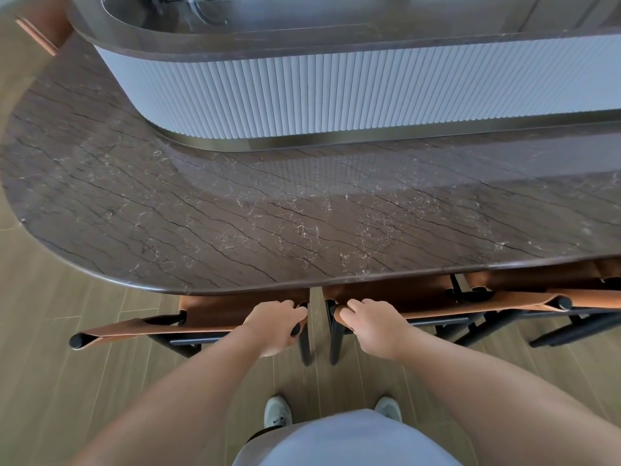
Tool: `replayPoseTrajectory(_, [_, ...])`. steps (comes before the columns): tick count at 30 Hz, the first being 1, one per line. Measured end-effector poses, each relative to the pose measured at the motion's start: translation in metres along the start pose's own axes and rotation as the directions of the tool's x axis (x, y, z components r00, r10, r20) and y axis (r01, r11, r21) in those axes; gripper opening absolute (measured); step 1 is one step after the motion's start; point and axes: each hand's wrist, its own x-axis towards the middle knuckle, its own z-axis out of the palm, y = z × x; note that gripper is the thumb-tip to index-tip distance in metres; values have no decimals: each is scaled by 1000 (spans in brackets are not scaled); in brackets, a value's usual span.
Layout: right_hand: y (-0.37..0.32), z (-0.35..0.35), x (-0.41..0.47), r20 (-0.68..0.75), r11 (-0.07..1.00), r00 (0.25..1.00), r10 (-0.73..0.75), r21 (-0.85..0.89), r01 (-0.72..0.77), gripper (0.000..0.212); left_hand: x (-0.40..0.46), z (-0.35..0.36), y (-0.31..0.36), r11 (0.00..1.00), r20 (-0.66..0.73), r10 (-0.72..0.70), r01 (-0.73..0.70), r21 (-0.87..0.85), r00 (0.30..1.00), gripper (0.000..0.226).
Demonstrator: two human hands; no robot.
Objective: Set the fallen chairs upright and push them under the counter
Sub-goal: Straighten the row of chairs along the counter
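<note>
Now both chairs stand upright at six o'clock below the counter, the left hand curled around the left chair backrest and the right hand gripping the right chair, so a forward shove toward twelve probably finishes tucking them.

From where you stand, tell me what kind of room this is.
Probably a home kitchen or bar area: a long marble counter with a fluted white island behind it, leather-backed chairs tucked under its edge, and wood-look floor.
</note>
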Motion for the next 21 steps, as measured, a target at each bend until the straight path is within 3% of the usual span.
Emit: replayPoseTrajectory(21, [-10, -2, 4, -25, 997, 997, 71, 7, -71, 33, 13, 8, 14, 993, -25, -79, 76, -91, 997, 22])
